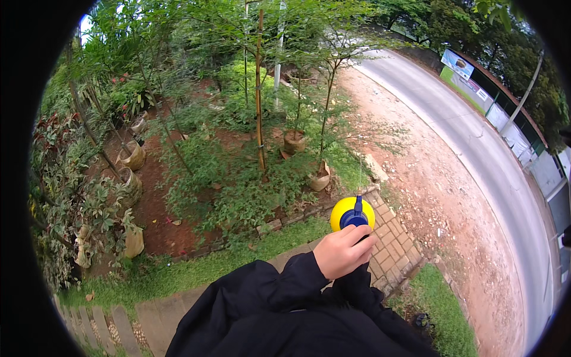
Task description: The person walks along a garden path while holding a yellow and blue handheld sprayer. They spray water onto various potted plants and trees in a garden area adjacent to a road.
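A yellow pump pressure sprayer (337,212) with a dark blue top and nozzle (358,206) is held out before my body. My left hand (345,251) closes on its dark top, fingers curled over the handle area. From the nozzle tip a thin jet of water (360,165) runs away from me, toward low feathery branches. My right hand is hidden behind the left one. Only its black sleeve (357,282) shows, reaching to the sprayer, so its grip cannot be seen.
Slim young trees in sack pots (320,177) stand in a planted bed, with a bamboo stake (259,98) among them. Brick paving (393,243) and grass (267,254) edge the bed. To the right, bare soil (446,196) borders a curved road (473,147).
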`<state>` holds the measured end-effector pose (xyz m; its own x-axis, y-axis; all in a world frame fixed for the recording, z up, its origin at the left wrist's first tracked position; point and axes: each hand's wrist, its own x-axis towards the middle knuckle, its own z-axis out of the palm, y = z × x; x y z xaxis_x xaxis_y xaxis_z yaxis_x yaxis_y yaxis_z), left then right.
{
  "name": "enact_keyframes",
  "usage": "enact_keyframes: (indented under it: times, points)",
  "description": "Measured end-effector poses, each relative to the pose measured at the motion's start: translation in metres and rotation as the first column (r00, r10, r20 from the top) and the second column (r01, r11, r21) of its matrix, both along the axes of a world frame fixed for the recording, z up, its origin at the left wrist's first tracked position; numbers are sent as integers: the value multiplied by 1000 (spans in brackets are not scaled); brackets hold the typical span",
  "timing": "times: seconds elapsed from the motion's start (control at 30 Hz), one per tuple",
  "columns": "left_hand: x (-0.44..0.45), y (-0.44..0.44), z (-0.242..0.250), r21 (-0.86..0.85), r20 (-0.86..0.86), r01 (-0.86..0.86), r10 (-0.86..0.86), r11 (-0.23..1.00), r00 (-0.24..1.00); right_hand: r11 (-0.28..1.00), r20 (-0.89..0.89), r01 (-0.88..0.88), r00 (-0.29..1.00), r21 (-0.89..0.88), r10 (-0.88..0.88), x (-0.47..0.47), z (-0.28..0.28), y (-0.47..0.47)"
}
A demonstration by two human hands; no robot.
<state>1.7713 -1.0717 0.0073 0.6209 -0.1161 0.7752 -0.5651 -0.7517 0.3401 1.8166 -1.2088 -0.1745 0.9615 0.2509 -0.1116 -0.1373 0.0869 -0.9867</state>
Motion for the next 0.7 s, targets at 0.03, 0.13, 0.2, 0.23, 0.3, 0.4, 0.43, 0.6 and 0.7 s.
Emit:
enact_keyframes:
  times: [0.03,0.13,0.2,0.23,0.3,0.4,0.43,0.6,0.7]
  points:
    - [-1,2,5,2,16,-8,8,1000,1000,1000,2,1,1000,15,-1,1,2,2]
    - [-3,7,13,-6,35,-25,25,1000,999,999,-2,6,1000,52,-6,1,7,10]
    - [-5,8,13,-10,25,-39,39,999,999,998,-15,9,1000,67,-8,-1,8,16]
    - [-6,10,12,-13,24,-46,46,999,999,997,-24,11,1000,74,-9,-3,9,20]
    - [-7,14,7,19,-8,-59,60,998,998,996,-40,12,999,89,-8,-5,11,26]
    - [-6,18,-1,12,-58,-65,65,998,996,993,-60,15,998,113,-9,-7,15,38]
    - [-6,18,-5,1,-74,-71,71,997,995,992,-64,19,998,124,-11,-7,16,42]
    - [-8,21,-24,-46,-177,-77,68,996,982,985,-67,27,998,171,-15,3,22,68]
    - [-11,20,-35,-81,-191,-86,69,993,979,985,-80,32,997,172,-18,5,21,78]
